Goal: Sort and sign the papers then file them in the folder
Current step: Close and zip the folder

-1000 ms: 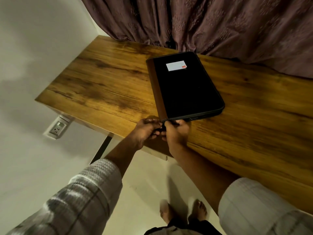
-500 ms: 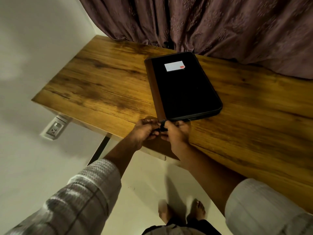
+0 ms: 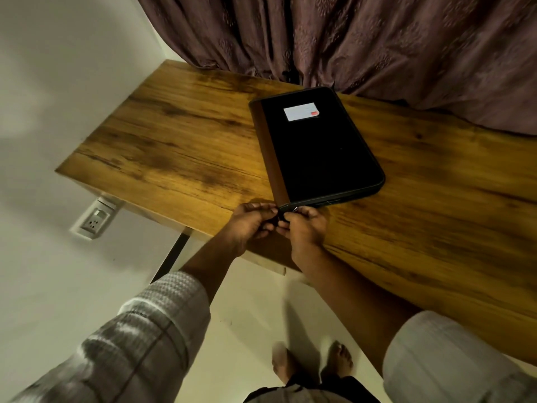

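Note:
A black zip folder (image 3: 319, 152) with a brown spine strip and a white label lies closed on the wooden table (image 3: 174, 152). Both hands meet at its near left corner. My left hand (image 3: 250, 221) pinches a small dark tab at that corner. My right hand (image 3: 303, 225) pinches the zip pull, with a bit of metal showing between its fingers. No papers are in view.
A dark purple curtain (image 3: 363, 39) hangs behind the table. A wall socket (image 3: 94, 221) sits on the white wall under the table's left end, near a black table leg (image 3: 171, 254). My bare feet stand on the pale floor below.
The hands stay at the folder's near corner, still working the zip. The folder has not visibly moved; only the view shifts slightly.

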